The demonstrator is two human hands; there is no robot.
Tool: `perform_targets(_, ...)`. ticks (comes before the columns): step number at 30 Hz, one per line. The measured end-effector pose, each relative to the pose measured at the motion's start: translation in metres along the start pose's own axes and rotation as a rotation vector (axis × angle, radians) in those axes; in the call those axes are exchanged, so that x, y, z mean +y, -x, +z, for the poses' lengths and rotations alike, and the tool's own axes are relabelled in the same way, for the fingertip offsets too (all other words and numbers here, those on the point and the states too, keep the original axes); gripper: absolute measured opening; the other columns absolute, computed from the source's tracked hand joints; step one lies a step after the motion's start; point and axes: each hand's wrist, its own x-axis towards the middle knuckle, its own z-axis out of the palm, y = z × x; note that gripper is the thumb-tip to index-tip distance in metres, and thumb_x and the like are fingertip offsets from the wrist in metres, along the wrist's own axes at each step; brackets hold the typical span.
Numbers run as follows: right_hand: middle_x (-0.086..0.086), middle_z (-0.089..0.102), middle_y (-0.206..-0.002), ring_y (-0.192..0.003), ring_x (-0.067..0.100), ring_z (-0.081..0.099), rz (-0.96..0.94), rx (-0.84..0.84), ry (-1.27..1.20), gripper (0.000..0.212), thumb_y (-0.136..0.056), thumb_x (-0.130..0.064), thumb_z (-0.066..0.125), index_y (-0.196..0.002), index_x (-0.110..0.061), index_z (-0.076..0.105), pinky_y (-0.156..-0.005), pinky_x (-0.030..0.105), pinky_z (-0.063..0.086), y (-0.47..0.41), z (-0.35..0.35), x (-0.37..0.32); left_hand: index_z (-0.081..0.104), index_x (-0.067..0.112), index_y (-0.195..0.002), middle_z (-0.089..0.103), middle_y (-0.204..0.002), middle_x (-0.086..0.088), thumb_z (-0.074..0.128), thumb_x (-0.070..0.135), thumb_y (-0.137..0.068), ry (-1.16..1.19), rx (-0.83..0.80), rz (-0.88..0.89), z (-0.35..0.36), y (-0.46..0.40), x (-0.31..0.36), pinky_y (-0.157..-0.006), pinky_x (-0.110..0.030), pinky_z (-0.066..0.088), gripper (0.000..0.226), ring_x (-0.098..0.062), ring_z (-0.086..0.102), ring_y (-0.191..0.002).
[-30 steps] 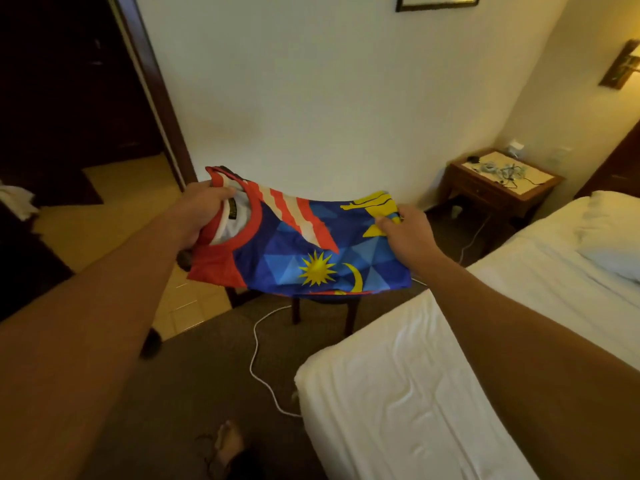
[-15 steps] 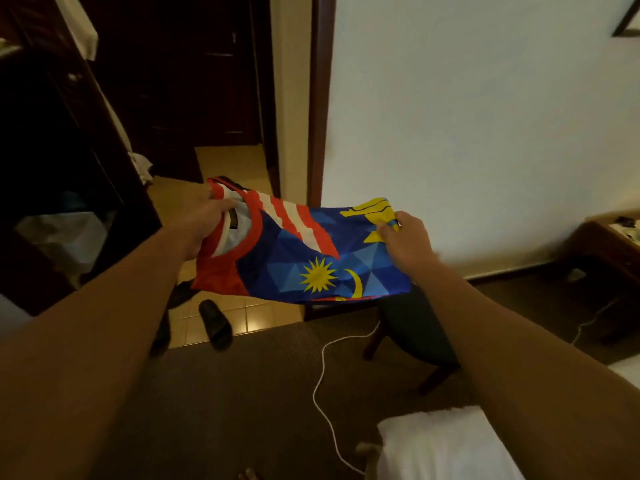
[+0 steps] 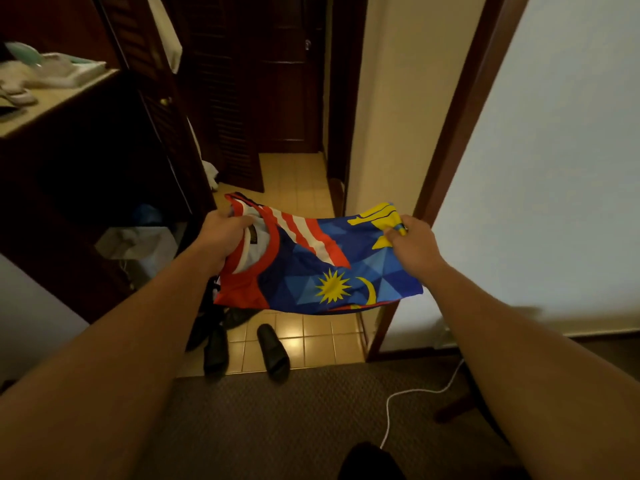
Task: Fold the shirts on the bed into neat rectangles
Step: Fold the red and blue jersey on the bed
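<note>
Left hand [image 3: 221,237] and right hand [image 3: 414,244] each gripping folded shirt [image 3: 322,265], apparently midair above tiled floor [image 3: 311,344].

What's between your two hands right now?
In the head view, only the folded shirt spans the gap, held in the air: the left hand grips its collar end, the right hand pinches the far edge.

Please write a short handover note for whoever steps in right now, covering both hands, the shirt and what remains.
Left hand: grips the collar end of the flag-print shirt.
Right hand: pinches the opposite edge by the yellow print.
Shirt: folded into a rough rectangle, held flat in mid-air above black slippers at the tiled doorway; the bed is out of view.
Done: this shirt looks folded.
Left: set it down; other shirts cannot be judged from here.
</note>
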Motion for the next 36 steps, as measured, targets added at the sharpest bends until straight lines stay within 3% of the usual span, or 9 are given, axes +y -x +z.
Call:
perform_targets(2,0.001,0.056,-0.076,-0.07,0.019,0.049,-0.014,-0.012,-0.009,0.01,-0.098,-0.012,0.059,-0.092,-0.006,0.063,-0.06,0.03,0.037,-0.03,0.018,-0.004,0.07,0.016,-0.121,0.073,-0.109,-0.011,0.069,0.024,-0.094,-0.001,0.014,0.003,-0.002,-0.031,0.004,-0.097,-0.05,0.055,0.028,-0.029,0.07,-0.101)
perform_targets(6,-0.003,0.056,-0.074,-0.07,0.017,0.049,-0.034,-0.045,-0.012,0.011,-0.096,-0.011,0.062,-0.086,-0.014,0.061,-0.063,0.031,0.035,-0.102,0.049,-0.005,0.068,0.018,-0.126,0.071,-0.112,-0.01,0.071,0.027,-0.093,-0.025,0.038,-0.009,0.005,-0.102,0.016,-0.098,-0.05,0.055,0.034,-0.029,0.069,-0.103)
perform_targets(8,0.0,0.06,-0.08,-0.074,0.018,0.052,-0.032,-0.061,-0.015,0.005,-0.097,-0.012,0.062,-0.093,-0.011,0.065,-0.062,0.03,0.037,-0.144,0.061,-0.002,0.066,0.019,-0.129,0.07,-0.115,-0.01,0.071,0.029,-0.093,-0.033,0.059,-0.013,0.012,-0.141,0.024,-0.099,-0.052,0.054,0.038,-0.03,0.067,-0.105)
perform_targets(11,0.004,0.064,-0.09,-0.08,0.02,0.056,-0.031,-0.081,-0.025,0.009,-0.098,-0.013,0.061,-0.102,-0.009,0.068,-0.061,0.021,0.04,-0.206,0.077,0.002,0.069,0.018,-0.126,0.07,-0.113,-0.011,0.072,0.027,-0.093,-0.013,0.093,-0.014,0.029,-0.195,0.041,-0.1,-0.052,0.053,0.034,-0.031,0.067,-0.104)
perform_targets(14,0.007,0.067,-0.094,-0.084,0.023,0.06,-0.033,-0.126,-0.002,0.006,-0.097,-0.014,0.061,-0.098,-0.014,0.067,-0.066,0.029,0.041,-0.264,0.092,0.006,0.072,0.015,-0.121,0.07,-0.111,-0.011,0.071,0.023,-0.094,0.001,0.1,-0.026,0.048,-0.242,0.054,-0.1,-0.05,0.053,0.028,-0.031,0.067,-0.105)
perform_targets(19,0.013,0.069,-0.096,-0.088,0.03,0.062,-0.008,-0.14,0.014,0.01,-0.095,-0.014,0.062,-0.098,-0.007,0.069,-0.074,0.037,0.048,-0.358,0.119,0.005,0.071,0.016,-0.123,0.071,-0.111,-0.011,0.071,0.024,-0.094,0.003,0.106,-0.049,0.063,-0.32,0.074,-0.098,-0.05,0.055,0.03,-0.029,0.068,-0.101)
perform_targets(28,0.011,0.065,-0.086,-0.079,0.026,0.057,0.001,-0.167,0.009,0.01,-0.095,-0.017,0.063,-0.09,-0.009,0.067,-0.069,0.036,0.045,-0.521,0.189,0.0,0.068,0.013,-0.126,0.068,-0.112,-0.007,0.064,0.019,-0.098,0.022,0.135,-0.009,0.064,-0.48,0.111,-0.101,-0.045,0.052,0.028,-0.026,0.065,-0.107)
perform_targets(32,0.01,0.066,-0.09,-0.08,0.023,0.057,0.02,-0.191,0.003,0.01,-0.096,-0.017,0.063,-0.096,-0.008,0.069,-0.064,0.031,0.042,-0.594,0.235,-0.01,0.069,0.013,-0.126,0.072,-0.115,-0.009,0.064,0.021,-0.098,0.026,0.146,-0.016,0.052,-0.566,0.121,-0.1,-0.046,0.054,0.029,-0.026,0.068,-0.105)
perform_targets(36,0.007,0.07,-0.095,-0.088,0.027,0.065,0.062,-0.211,0.003,0.008,-0.095,-0.026,0.065,-0.089,-0.021,0.069,-0.077,0.041,0.052,-0.658,0.279,-0.027,0.068,0.013,-0.125,0.072,-0.113,-0.008,0.063,0.022,-0.099,0.036,0.166,-0.034,0.037,-0.639,0.134,-0.099,-0.044,0.054,0.028,-0.025,0.069,-0.104)
